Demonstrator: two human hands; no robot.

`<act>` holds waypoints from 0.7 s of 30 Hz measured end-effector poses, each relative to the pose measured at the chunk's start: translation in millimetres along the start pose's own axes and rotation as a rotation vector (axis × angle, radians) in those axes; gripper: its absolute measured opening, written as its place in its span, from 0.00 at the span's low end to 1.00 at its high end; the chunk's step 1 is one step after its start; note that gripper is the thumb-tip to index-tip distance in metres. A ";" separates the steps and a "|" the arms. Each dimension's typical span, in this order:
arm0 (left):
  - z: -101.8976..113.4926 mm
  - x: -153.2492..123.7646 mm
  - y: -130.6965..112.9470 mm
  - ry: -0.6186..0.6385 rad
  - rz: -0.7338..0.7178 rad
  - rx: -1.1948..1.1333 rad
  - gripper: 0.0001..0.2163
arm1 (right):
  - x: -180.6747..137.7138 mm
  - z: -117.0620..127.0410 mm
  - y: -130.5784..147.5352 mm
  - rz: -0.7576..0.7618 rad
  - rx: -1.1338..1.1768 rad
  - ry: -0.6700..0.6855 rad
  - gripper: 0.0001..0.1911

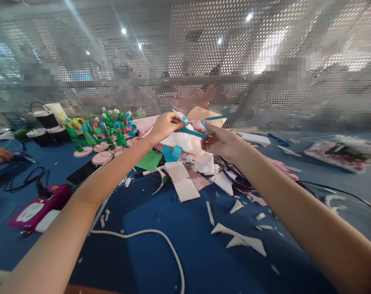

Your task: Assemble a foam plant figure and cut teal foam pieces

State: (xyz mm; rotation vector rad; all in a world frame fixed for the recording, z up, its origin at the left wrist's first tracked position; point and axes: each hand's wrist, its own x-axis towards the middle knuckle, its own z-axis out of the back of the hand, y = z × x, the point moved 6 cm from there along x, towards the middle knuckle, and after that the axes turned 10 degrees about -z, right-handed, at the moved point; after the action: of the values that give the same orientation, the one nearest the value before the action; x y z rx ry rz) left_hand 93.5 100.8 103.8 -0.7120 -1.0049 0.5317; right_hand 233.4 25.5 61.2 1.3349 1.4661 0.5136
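Note:
My left hand (167, 126) is closed in a pinch on a narrow blue paper strip (191, 131), held up above the pile of paper. The strip runs across to my right hand (219, 141), whose curled fingers close on its other end. A second blue length (216, 117) sticks out to the right behind my hands; where it starts is hidden. Below lie a folded blue paper piece (172, 153), a green paper sheet (149, 160) and a white paper rectangle (183, 181).
Paper plant models on round bases (102, 157) stand left, beside a dark phone (84, 173). A magenta power strip (40, 208) and white cable (136, 233) lie nearer. White scraps (240, 239) litter the blue table. Another person's hand (0, 155) is at far left. A perforated screen (185, 53) rises behind.

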 end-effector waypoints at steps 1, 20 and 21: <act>0.9 -1.1 -1.3 -0.028 -0.006 0.000 0.04 | 1.8 0.7 -0.6 0.004 0.004 0.001 0.12; 10.0 -10.9 -23.8 -0.288 -0.213 -0.062 0.08 | 14.9 11.4 0.8 0.196 0.057 -0.128 0.14; 9.4 -11.8 -25.0 -0.281 -0.212 -0.052 0.09 | 15.2 11.4 0.3 0.190 0.062 -0.127 0.14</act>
State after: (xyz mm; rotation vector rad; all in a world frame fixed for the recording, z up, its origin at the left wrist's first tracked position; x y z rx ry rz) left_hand 81.7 78.8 119.0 -0.5769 -1.3439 0.4278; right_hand 246.0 35.7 51.2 1.5375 1.2679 0.4991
